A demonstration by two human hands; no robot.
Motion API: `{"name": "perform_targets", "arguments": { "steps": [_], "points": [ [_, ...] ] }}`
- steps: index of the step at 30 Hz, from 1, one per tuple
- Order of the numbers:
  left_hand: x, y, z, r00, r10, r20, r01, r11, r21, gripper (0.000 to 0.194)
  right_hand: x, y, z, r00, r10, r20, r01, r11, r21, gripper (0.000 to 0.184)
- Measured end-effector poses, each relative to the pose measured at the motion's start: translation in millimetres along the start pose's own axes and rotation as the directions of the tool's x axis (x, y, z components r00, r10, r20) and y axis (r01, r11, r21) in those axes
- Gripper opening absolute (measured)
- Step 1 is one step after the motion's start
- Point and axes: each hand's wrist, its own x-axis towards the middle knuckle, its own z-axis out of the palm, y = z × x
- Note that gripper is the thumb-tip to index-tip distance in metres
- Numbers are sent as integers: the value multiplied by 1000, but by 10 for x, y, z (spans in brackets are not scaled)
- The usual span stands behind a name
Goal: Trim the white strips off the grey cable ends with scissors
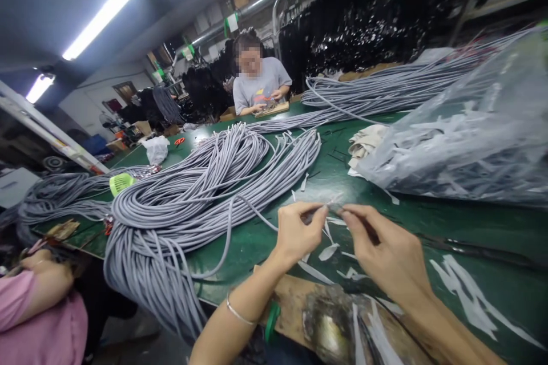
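Note:
My left hand (299,231) is closed in a pinch around the end of a grey cable (256,209), which runs to it from the big pile of coiled grey cables (192,188). Opposite it, my right hand (387,248) pinches thumb to forefinger at the cable's tip. Thin, pale strands show blurred between the fingertips; what exactly the right fingers grip is too small to make out. Below my hands lie torn white strips (329,252) and a worn wooden board (295,302) with a rounded, metallic-looking lump (327,325) on it.
A clear plastic bag (466,137) of white scraps stands at the right, beside a crumpled cloth (366,145). More grey cables (385,91) stretch across the back of the green table (411,219). A co-worker (261,82) sits opposite; another person's pink sleeve (43,308) shows at left.

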Motion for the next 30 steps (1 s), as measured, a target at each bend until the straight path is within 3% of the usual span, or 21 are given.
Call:
{"name": "perform_targets", "arguments": {
  "steps": [3, 10, 23, 30],
  "points": [
    [-31, 13, 10, 1000, 14, -18, -16, 997, -71, 17, 21, 87, -13, 994, 106, -10, -107, 991, -86, 23],
    [-26, -1, -14, 1000, -16, 12, 18, 984, -179, 27, 4, 88, -6, 1000, 19, -21, -24, 962, -273, 40],
    [-66, 36, -18, 992, 118, -35, -121, 990, -78, 25, 8, 63, -36, 995, -78, -60, 60, 966, -252, 25],
    [-91, 42, 3, 969, 244, -29, -242, 969, 51, 21, -2, 98, -36, 999, 17, -37, -23, 988, -150, 30]
  ]
}}
